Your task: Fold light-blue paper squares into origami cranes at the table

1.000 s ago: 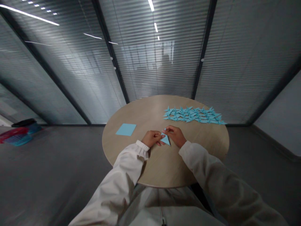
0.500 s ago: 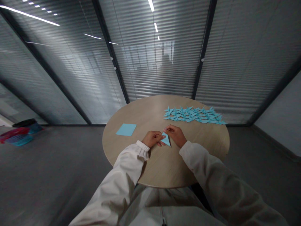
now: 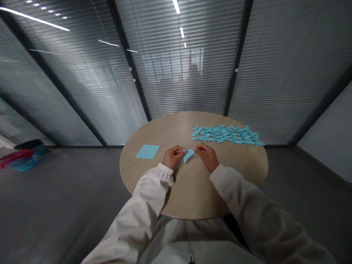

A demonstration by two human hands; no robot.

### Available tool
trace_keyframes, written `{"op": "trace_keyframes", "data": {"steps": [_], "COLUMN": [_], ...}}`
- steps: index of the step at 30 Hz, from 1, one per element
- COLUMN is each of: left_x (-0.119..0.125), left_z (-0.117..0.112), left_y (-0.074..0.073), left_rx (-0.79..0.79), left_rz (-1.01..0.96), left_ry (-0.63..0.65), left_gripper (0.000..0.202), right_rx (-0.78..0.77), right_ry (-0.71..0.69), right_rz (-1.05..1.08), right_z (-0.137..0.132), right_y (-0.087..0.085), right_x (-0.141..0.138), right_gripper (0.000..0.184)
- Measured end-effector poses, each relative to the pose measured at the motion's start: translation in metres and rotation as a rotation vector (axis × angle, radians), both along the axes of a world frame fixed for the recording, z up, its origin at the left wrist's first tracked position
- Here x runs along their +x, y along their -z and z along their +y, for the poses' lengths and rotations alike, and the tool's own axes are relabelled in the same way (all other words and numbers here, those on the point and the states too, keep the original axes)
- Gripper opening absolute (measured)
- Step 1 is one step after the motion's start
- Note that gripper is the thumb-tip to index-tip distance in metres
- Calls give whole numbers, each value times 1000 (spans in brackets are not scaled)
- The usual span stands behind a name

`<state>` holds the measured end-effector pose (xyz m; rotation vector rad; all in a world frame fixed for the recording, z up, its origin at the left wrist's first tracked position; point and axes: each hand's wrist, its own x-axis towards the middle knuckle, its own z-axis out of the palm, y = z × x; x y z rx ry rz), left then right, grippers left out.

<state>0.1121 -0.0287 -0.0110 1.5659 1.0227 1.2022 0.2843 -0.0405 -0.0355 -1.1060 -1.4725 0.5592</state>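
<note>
A small folded piece of light blue paper [image 3: 188,154] hangs just above the round wooden table [image 3: 192,194], pinched at its upper edge by both hands. My left hand [image 3: 172,157] grips its left corner and my right hand [image 3: 207,156] grips its right corner. Both arms wear pale long sleeves. A flat stack of blue square paper [image 3: 147,151] lies to the left of my left hand. Several finished blue folded paper figures [image 3: 225,134] lie in rows at the table's far right.
Glass walls with horizontal blinds and dark frames stand behind the table. Grey floor surrounds it. Red and blue baskets [image 3: 19,159] with a dark object sit on the floor at far left.
The folded blue paper has been lifted off the table and turned; it lay flat as a triangle under my fingers before. Both hands rose slightly and moved apart.
</note>
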Motion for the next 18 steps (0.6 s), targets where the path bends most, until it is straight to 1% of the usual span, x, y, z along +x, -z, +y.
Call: {"op": "trace_keyframes", "data": {"steps": [2,6,8,14,18], "left_x": [-1,-2,-1,0,-4], "left_z": [0,0,0,1,4], "left_y": [1,2,1,0,5], "left_rx": [18,61,74,77,90], "left_rz": [29,94,98,64,110], "left_ry": [14,79,85,36,41], "left_gripper": [31,29,28,26,26], "right_rx": [9,62,65,-7,-49], "right_ry": [-18,-105,-120,-106,-138], "right_rz": [-43,-179,-212,-168,-185], "right_z": [-2,-6,-7,-6,-6], "right_y": [-1,-4,-4,-2,-1], "right_x": [0,-2,-3,-2,-2], "right_gripper": [21,18,18,17,18]}}
